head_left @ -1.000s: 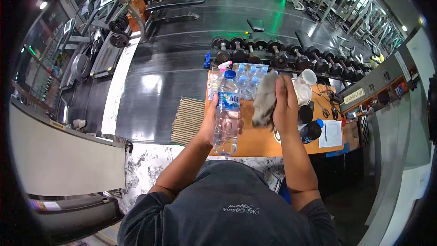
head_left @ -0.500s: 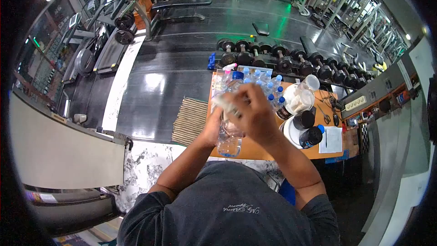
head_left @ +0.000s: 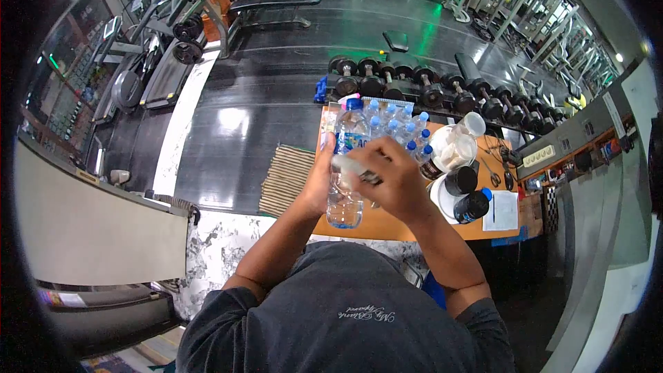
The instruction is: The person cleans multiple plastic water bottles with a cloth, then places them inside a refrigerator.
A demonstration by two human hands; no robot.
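A large clear plastic water bottle with a blue cap stands upright in front of me over the near side of the wooden table. My left hand is closed around its left side. My right hand has its fingers bent around a pale cloth, which lies against the middle of the bottle and is blurred by motion. The cloth and fingers cover part of the bottle's label. Just beyond are several smaller water bottles with blue caps, grouped together.
To the right on the table are white tubs, black-lidded jars, scissors and a paper with a pen. A dumbbell rack stands behind the table. A striped mat lies on the floor at left.
My right hand and the cloth have moved down and slightly right along the bottle. More of the bottle's upper part and label now shows. My left hand still grips the bottle.
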